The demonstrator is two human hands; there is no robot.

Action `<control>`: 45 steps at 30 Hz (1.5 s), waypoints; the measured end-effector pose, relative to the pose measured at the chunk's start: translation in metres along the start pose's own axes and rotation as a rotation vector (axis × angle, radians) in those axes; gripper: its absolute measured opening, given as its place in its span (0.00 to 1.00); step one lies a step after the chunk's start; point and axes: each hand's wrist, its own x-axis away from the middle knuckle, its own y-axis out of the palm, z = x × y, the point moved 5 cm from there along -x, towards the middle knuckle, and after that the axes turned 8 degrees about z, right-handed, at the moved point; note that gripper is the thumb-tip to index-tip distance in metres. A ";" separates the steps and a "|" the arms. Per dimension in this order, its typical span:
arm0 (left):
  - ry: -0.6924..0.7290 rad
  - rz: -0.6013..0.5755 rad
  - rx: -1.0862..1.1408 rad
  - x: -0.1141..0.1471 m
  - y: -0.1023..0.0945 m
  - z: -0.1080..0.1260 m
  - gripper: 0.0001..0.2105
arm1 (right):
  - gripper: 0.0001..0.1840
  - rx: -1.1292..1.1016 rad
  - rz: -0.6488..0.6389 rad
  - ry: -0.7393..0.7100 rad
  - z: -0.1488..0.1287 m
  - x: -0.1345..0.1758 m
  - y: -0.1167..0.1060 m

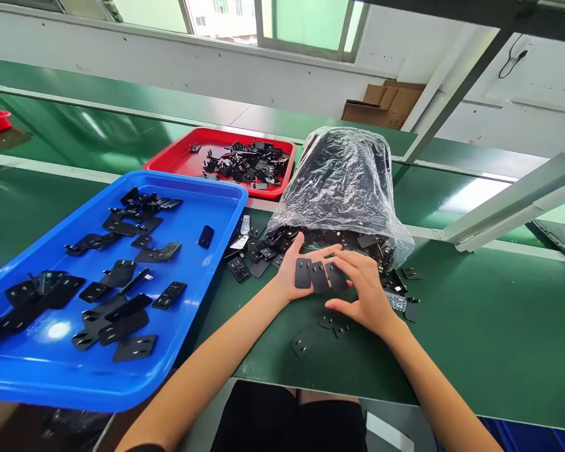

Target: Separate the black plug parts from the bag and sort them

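Observation:
My left hand (292, 270) is palm up, fingers stretched out beneath three small black plates (303, 274) that lie side by side on it. Each plate has rounded corners and short shiny prongs, like the face of a plug. Over the rightmost plate (336, 277), my right hand (365, 289) is curved with thumb and fingers apart; its fingertips are at that plate's upper edge. Whether they grip it is unclear. Below the hands, a few more pronged plates (302, 342) lie on the green table (263, 351).
A large blue tray (179, 342) with scattered black plates stands at left. Behind it is a red tray (169, 154) heaped with black parts. A clear plastic bag (339, 182) lies beyond my hands, black pieces spilling from its mouth. A white metal post (513, 201) rises at right.

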 end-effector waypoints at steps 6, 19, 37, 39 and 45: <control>-0.102 0.106 -0.089 -0.004 -0.007 -0.014 0.40 | 0.34 0.105 -0.113 -0.131 -0.009 0.007 0.012; -0.082 0.046 -0.047 -0.006 -0.007 -0.016 0.40 | 0.35 0.242 0.060 -0.106 -0.011 0.004 0.014; 0.020 -0.026 -0.050 0.000 0.009 0.001 0.43 | 0.40 0.020 0.044 0.076 0.013 0.012 0.006; 0.022 -0.037 -0.053 -0.001 0.008 0.001 0.43 | 0.41 0.002 0.060 0.086 0.014 0.012 0.007; -0.003 -0.109 -0.072 -0.002 0.008 0.001 0.44 | 0.47 -0.007 0.001 0.125 0.017 0.012 0.010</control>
